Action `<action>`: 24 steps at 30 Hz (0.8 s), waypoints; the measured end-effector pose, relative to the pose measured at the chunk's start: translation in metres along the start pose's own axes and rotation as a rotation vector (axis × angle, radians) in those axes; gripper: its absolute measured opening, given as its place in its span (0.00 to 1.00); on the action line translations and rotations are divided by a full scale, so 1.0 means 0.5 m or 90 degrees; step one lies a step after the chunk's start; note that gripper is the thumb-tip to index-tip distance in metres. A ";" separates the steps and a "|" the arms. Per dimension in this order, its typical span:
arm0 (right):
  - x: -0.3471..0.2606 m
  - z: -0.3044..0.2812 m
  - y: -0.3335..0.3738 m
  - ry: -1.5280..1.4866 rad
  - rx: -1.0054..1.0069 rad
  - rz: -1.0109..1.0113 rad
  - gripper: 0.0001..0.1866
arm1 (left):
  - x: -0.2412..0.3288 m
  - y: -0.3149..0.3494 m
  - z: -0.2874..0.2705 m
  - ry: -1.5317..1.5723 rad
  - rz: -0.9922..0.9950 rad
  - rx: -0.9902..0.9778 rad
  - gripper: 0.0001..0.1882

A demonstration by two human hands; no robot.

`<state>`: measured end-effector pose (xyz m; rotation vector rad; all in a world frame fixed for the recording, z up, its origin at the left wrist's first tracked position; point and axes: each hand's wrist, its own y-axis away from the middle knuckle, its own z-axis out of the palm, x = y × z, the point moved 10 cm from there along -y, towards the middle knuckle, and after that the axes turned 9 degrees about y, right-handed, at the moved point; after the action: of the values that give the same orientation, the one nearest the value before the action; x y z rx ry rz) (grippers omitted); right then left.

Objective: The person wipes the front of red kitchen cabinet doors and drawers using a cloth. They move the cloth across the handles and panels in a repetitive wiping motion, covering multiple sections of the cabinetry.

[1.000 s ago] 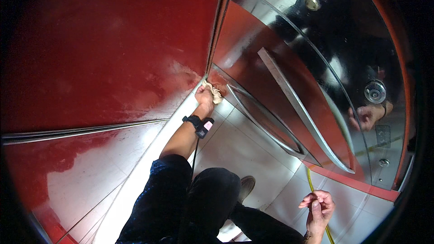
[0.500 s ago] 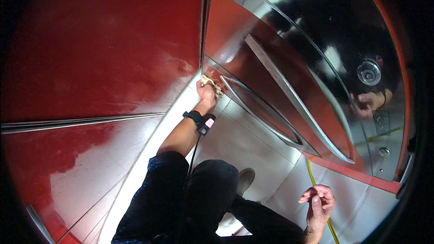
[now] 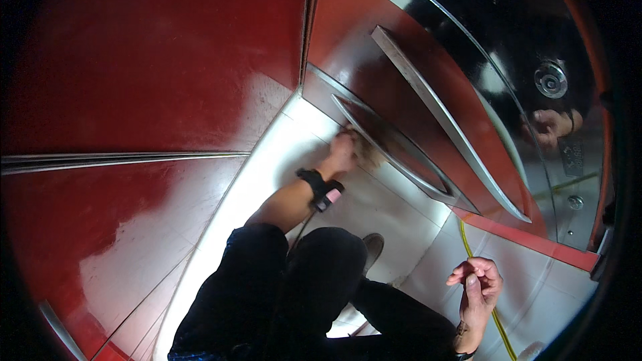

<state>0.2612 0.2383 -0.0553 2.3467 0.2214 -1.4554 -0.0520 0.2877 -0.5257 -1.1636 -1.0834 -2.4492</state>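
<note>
My left hand (image 3: 341,152), smeared by motion, is closed on a beige rag (image 3: 366,154). Hand and rag are just above the white tiled floor, beside the lower metal trim of the red appliance front (image 3: 435,103). Whether the rag touches the trim is hard to tell. A black strap with a small device (image 3: 326,195) sits on my left wrist. On the other side, my right hand (image 3: 478,287) is held palm up, fingers loosely curled and thumb a little apart, with nothing visible in it. Its reflection shows in the dark glossy panel (image 3: 495,47).
Glossy red cabinet doors (image 3: 154,60) stand at the left, meeting the appliance in a corner. A long metal handle (image 3: 445,117) and a curved lower one (image 3: 394,154) stick out from the appliance. A yellow hose (image 3: 503,337) runs along the floor behind my right hand. My shoe (image 3: 374,251) is on the tiles.
My left hand has moved with the rag from the corner by the cabinet to the right, along the appliance's lower edge. The view has shifted slightly; my right hand keeps its pose.
</note>
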 end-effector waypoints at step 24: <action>-0.043 0.029 -0.009 -0.007 -0.039 -0.025 0.17 | 0.108 0.015 -0.074 0.489 -0.006 -0.113 0.17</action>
<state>0.2379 0.2383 -0.0429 2.2977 0.3062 -1.4583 -0.1057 0.2626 -0.4970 -0.1726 -0.6393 -2.6536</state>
